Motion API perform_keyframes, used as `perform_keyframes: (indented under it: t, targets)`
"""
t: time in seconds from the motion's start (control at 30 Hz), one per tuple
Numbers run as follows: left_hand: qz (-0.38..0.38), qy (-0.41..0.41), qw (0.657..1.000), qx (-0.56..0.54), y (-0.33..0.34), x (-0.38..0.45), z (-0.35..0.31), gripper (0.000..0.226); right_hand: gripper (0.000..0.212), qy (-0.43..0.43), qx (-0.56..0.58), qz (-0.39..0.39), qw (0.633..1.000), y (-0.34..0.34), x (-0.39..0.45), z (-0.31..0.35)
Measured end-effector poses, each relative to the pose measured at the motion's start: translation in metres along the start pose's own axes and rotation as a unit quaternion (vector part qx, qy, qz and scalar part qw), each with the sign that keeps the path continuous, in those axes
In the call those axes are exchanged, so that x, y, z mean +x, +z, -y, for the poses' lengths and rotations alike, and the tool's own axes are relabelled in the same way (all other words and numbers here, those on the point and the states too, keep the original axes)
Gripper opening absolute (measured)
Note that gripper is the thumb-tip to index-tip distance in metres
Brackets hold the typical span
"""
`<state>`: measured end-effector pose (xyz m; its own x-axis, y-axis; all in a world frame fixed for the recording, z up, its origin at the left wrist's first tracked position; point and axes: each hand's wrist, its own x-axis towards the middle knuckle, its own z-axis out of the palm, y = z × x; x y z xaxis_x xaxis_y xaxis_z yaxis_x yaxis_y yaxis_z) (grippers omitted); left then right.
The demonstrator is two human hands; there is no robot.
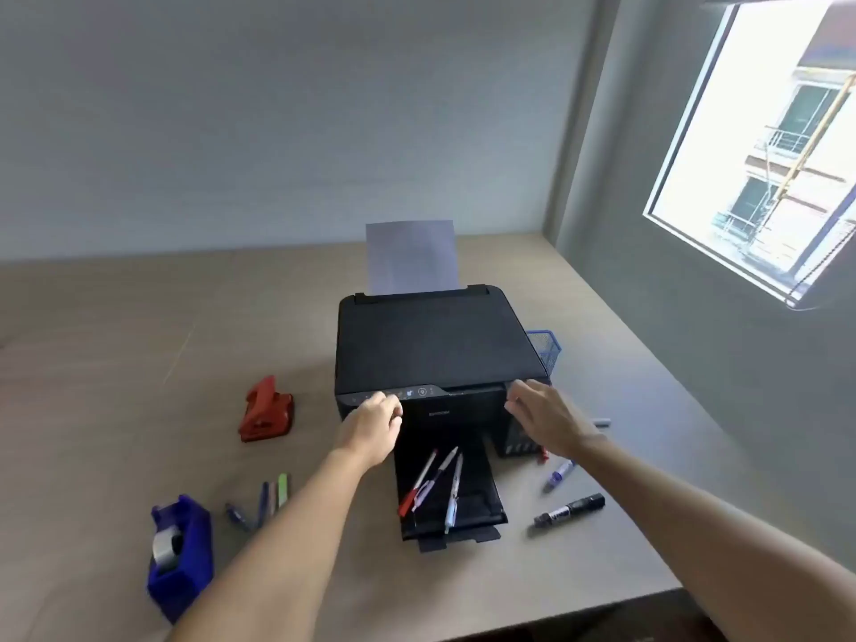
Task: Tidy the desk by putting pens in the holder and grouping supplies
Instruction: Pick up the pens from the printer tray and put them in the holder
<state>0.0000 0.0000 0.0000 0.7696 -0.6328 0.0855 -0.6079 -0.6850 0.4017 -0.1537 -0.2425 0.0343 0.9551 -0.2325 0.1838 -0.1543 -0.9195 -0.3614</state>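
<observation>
Nearest, at left on the desk: blue tape dispenser, then a small cluster of pens. At centre, three pens lying on the printer's output tray; black marker and purple marker to its right. Farther: left hand loosely curled, right hand spread open, both against the black printer front. Red hole punch left; blue mesh holder behind the printer's right side.
</observation>
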Motion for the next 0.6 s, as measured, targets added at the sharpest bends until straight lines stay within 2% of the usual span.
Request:
perform_keyframes:
  t: [0.07, 0.13, 0.23, 0.37, 0.5, 0.6]
  targets:
    - [0.053, -0.031, 0.998, -0.007, 0.027, -0.007, 0.003, 0.015, 0.016, -0.008, -0.008, 0.033, 0.999, 0.017, -0.016, -0.01]
    - [0.106, -0.064, 0.992, -0.017, 0.054, -0.018, 0.002, 0.015, 0.019, -0.006, -0.048, 0.107, 0.993, 0.037, -0.035, -0.014]
    - [0.129, -0.105, 0.984, -0.059, 0.083, -0.019, 0.001, 0.011, 0.018, -0.035, -0.079, 0.153, 0.985, 0.06, -0.043, -0.021]
    - [0.18, -0.142, 0.973, -0.033, 0.1, -0.013, -0.006, 0.007, 0.019, -0.083, -0.062, 0.209, 0.972, 0.086, -0.039, -0.023]
    - [0.183, -0.173, 0.968, 0.016, 0.108, -0.006, -0.009, 0.019, 0.023, -0.151, -0.062, 0.251, 0.954, 0.11, -0.026, -0.024]
    - [0.161, -0.223, 0.961, 0.024, 0.112, -0.003, -0.011, 0.029, 0.043, -0.19, -0.063, 0.282, 0.938, 0.125, -0.019, -0.025]
